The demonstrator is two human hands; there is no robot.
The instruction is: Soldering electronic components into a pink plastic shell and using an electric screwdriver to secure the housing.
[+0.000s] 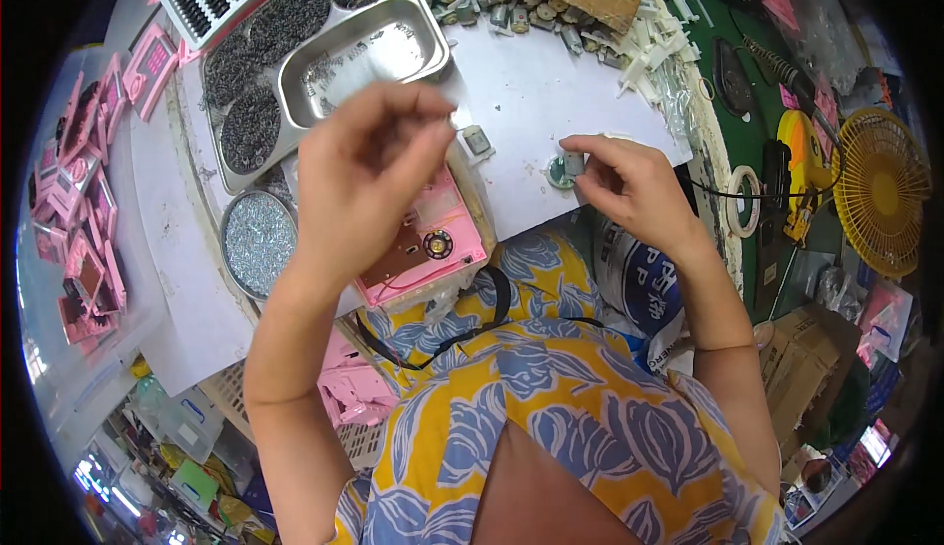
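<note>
My left hand [359,176] is raised over the pink plastic case [462,212], its thumb and forefinger pinched together. A tiny pale bit shows at the fingertips, too small to name. Inside the case are a brown panel and a round black part [438,243]. On the white sheet just right of my left fingertips lies a small grey motor [477,140] on a white base. My right hand [634,186] holds another small grey motor [573,163] between thumb and forefinger. Close under it sits a small round green-and-white dish [559,173].
A metal tray [287,142] holds heaps of dark small parts; a round tin [258,245] of silvery bits stands beside it. Motors [501,16] and white plastic parts [644,58] are piled at the back. Pink cases [84,201] lie left; a yellow fan [882,191] stands right.
</note>
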